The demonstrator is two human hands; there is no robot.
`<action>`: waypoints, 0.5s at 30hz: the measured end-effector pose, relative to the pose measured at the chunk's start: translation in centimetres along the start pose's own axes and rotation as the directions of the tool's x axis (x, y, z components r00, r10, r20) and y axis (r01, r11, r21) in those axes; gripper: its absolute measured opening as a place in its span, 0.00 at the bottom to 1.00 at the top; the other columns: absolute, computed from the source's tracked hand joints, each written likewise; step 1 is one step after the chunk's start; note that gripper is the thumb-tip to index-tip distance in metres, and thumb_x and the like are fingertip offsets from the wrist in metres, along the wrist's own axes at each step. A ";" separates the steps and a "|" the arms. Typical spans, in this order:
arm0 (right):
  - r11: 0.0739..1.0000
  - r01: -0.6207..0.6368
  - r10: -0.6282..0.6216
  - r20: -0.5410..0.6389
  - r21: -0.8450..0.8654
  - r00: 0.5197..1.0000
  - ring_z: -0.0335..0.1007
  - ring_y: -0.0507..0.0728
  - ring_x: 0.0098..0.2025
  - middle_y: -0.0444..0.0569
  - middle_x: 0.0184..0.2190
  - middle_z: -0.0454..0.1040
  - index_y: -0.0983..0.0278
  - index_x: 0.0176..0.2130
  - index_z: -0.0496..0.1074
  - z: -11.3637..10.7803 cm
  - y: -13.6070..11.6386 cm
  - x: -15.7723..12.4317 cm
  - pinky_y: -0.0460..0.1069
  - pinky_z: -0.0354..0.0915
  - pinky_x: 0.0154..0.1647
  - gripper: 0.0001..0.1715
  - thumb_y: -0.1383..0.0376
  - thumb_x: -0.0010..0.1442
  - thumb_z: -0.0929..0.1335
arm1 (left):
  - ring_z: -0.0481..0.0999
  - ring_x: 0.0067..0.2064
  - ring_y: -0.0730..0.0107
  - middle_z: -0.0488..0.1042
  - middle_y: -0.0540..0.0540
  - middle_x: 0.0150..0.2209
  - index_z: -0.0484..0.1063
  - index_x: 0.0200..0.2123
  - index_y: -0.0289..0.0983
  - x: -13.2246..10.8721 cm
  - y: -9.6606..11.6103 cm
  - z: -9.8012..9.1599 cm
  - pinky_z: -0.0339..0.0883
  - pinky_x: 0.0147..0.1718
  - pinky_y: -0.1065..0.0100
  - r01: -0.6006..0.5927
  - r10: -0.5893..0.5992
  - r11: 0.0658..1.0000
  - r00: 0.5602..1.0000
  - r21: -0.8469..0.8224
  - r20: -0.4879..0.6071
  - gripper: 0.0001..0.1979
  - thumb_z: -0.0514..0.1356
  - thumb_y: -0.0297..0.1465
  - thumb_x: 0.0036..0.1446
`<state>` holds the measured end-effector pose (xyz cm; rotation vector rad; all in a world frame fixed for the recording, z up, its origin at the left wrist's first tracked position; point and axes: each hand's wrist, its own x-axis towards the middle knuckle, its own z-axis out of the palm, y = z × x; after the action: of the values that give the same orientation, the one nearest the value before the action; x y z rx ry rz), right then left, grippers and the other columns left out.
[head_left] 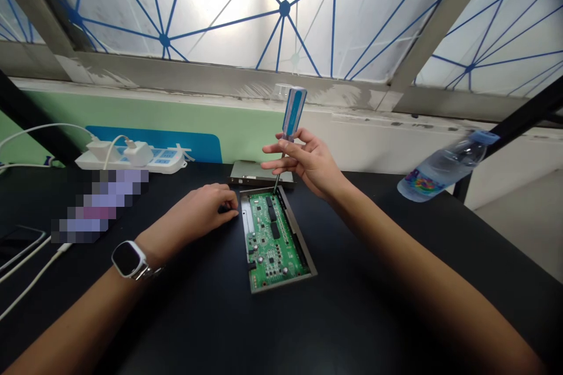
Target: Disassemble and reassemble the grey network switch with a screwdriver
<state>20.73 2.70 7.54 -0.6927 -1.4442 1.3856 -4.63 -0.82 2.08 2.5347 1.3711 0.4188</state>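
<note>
My right hand (305, 161) is shut on a screwdriver (293, 112) with a blue and white handle, and its thin metal shaft points down to the top edge of the board. A green circuit board (272, 240) lies in a metal tray (278, 239) on the black table (352, 316). My left hand (206, 208) rests on the table just left of the tray, its fingers curled with nothing visible in them. A smartwatch (127, 259) sits on my left wrist. Behind the tray lies a flat metal cover (259, 172).
A white power strip (132, 159) with a plugged-in charger (138, 153) and white cables lies at the back left. A phone (17, 244) lies at the left edge, next to a pixelated object (99, 205). A tilted water bottle (444, 167) shows at the right.
</note>
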 end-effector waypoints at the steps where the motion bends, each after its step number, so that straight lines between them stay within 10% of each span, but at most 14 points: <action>1: 1.000 0.007 -0.007 -0.009 -0.017 1.000 0.85 0.58 0.37 0.49 0.41 0.84 0.60 0.43 0.66 0.1 -0.1 -0.1 0.51 0.79 0.38 0.22 0.53 0.59 0.76 | 0.78 0.38 0.61 0.79 0.49 0.36 0.78 0.33 0.43 0.0 0.0 0.0 0.67 0.36 0.64 0.001 -0.001 1.000 1.000 0.008 0.001 0.03 0.64 0.31 0.59; 15: 0.999 -0.046 0.047 0.030 -0.025 0.998 0.84 0.56 0.31 0.47 0.38 0.82 0.60 0.44 0.69 -0.1 -0.5 -0.1 0.51 0.76 0.39 0.20 0.54 0.59 0.76 | 0.78 0.35 0.63 0.78 0.48 0.35 0.77 0.31 0.43 -0.1 -1.3 0.1 0.66 0.34 0.66 0.014 -0.014 1.000 0.999 0.005 0.032 0.06 0.60 0.30 0.58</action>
<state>20.98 2.53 7.93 -0.7270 -1.4794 1.4222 -5.69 -0.24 1.53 2.5230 1.3798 0.3710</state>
